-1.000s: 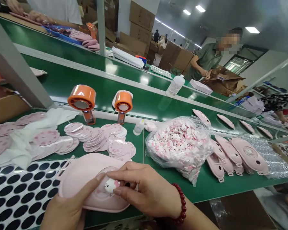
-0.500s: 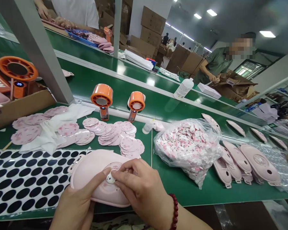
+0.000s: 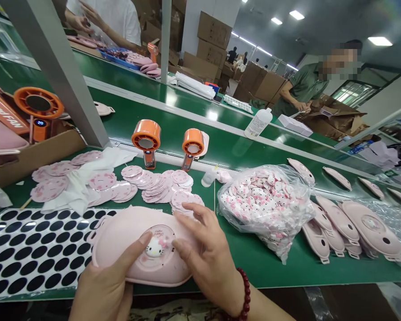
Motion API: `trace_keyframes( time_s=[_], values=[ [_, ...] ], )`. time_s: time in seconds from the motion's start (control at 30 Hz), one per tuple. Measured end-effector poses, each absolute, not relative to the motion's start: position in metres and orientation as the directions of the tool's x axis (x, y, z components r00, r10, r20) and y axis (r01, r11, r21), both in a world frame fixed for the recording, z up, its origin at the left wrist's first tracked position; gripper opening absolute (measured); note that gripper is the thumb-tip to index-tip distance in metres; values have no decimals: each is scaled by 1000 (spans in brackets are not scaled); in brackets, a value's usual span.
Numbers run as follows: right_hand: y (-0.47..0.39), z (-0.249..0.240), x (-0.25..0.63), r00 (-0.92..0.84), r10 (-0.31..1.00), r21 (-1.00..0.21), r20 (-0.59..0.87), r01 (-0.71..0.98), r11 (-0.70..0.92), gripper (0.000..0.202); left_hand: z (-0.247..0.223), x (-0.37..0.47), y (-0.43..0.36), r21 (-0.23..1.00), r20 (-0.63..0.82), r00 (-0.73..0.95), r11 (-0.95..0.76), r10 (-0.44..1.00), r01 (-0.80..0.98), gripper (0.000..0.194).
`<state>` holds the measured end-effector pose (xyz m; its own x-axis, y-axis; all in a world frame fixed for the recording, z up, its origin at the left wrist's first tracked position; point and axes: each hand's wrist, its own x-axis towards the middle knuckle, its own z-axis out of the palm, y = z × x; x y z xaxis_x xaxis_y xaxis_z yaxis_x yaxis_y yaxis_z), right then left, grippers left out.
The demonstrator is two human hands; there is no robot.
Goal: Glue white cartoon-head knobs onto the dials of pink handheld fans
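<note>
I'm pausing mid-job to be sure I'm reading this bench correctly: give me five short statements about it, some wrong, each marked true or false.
1. The left hand grips the pink shell. True.
2. The right hand is pinching the cat-face piece. False: the cat-face piece sits on the round panel, and the right hand is spread open beside it.
3. A dark red beaded bracelet is on the right wrist. True.
4. The clear bag lies left of the orange fans. False: the clear bag lies right of the orange fans in this view.
5. The sheet carries rows of black spots. True.
</note>
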<state>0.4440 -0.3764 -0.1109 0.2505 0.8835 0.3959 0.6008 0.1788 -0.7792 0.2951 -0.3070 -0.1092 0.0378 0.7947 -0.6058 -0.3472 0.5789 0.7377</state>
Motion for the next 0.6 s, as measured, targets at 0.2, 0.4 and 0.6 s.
trace_keyframes(
  time_s=[0.2, 0.4, 0.6],
  values=[
    [-366, -117, 446, 350, 922, -986, -165, -48, -159, 55, -108, 293, -311, 695, -611, 162, 623, 775, -359, 83],
    [-363, -117, 444, 383, 916, -993, -116, -26, -114, 48, -102, 299, -315, 691, -624, 171, 640, 763, -336, 111],
    [-363, -112, 447, 386, 921, -997, -50, 34, -68, 47, -105, 304, -310, 779, -548, 136, 563, 825, -275, 105]
  ],
)
